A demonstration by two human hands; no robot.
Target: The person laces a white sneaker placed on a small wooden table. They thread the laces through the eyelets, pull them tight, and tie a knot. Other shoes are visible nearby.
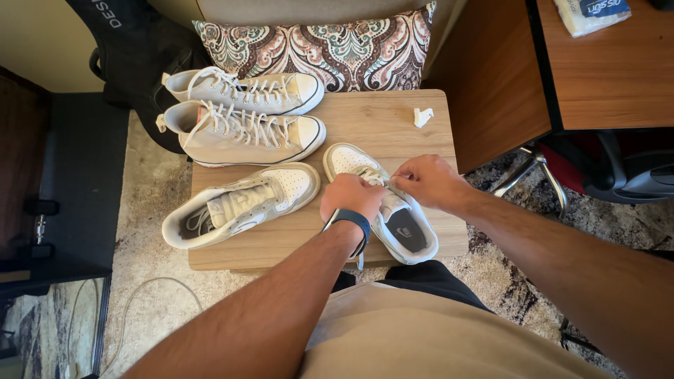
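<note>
A white low-top sneaker (407,231) lies on the small wooden table (379,123), toe pointing away from me. My left hand (351,196), with a dark band on its wrist, is closed over the sneaker's laces near the tongue. My right hand (428,181) pinches a white lace just above the same spot. The fingertips of both hands meet over the lacing. A second white low-top sneaker (242,203) lies to the left, toe toward the first one, its laces loose.
Two white high-top canvas shoes (246,112) lie side by side at the table's far left. A small white scrap (422,116) sits at the far right corner. A patterned cushion (330,45) lies behind; a wooden desk (604,70) and chair base (533,168) stand right.
</note>
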